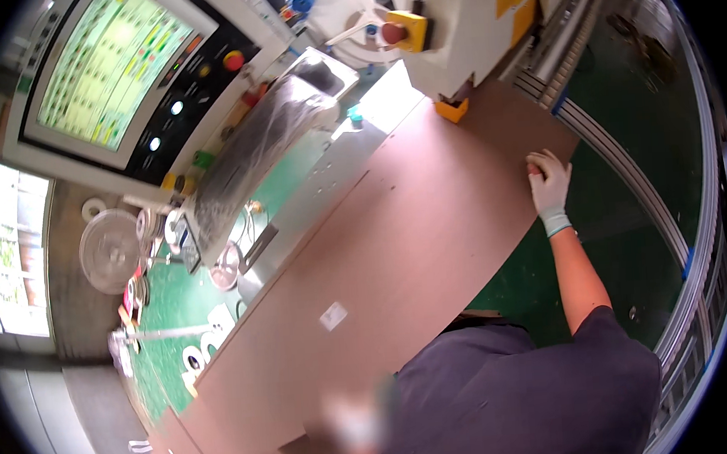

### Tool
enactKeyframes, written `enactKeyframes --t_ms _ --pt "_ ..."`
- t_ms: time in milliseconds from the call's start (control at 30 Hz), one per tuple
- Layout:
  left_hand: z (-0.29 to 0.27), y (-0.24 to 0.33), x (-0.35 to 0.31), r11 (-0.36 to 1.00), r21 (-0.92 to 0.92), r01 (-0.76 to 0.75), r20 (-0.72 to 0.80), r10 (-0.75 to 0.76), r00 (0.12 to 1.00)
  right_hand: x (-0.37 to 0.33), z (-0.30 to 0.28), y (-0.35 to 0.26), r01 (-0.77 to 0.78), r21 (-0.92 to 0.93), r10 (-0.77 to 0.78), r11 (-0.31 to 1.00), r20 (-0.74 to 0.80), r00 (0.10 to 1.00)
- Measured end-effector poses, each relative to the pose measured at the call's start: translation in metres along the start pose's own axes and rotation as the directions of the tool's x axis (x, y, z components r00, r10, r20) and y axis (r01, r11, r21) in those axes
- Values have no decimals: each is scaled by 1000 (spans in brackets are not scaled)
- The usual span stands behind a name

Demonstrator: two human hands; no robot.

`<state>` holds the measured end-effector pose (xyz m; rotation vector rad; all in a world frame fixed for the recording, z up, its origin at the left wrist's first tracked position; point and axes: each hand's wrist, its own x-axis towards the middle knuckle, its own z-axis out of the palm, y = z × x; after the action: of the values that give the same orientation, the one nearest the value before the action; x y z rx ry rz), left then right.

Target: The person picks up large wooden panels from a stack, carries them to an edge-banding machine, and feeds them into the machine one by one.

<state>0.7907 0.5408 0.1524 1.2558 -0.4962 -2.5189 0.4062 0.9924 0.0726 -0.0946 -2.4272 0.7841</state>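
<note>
A long brown panel (429,215) runs diagonally from the lower left to the upper right, with a small white label (333,316) on its face. At its right end my right hand (551,184), in a pale glove with bare fingertips showing, grips the edge with bent fingers. My left hand (357,419) is a white smear of motion low in the picture, over the panel's near part; its fingers cannot be made out. Further brown pieces (198,441) lie at the lower left, beside a dark slot.
A machine control screen (113,72) with buttons stands at the upper left. A yellow box with a red stop button (393,34) hangs beside the white machine body (467,21), above the panel's far end. Metal rails (625,153) curve along the right. Tape rolls (192,358) lie left.
</note>
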Motion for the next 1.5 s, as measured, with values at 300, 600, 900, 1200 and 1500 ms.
enactKeyframes --t_ms 300,600,900,1200,1500 --pt "-58 6 -14 -61 952 -301 290 -146 946 64 10 69 -10 -45 12 999 40 999" --pt "-55 97 2 -919 347 -188 542 33 840 -93 -6 -113 86 -103 -63 991 208 976" --pt "51 34 36 -917 326 -231 250 -152 956 -37 -19 -72 14 -112 -4 994 92 996" --pt "114 -11 29 -737 212 -642 613 -411 675 27 -12 -18 -53 -283 84 958 98 992" --pt "122 97 144 -873 295 -389 775 -20 632 -105 -26 -135 85 -171 -38 982 262 964"
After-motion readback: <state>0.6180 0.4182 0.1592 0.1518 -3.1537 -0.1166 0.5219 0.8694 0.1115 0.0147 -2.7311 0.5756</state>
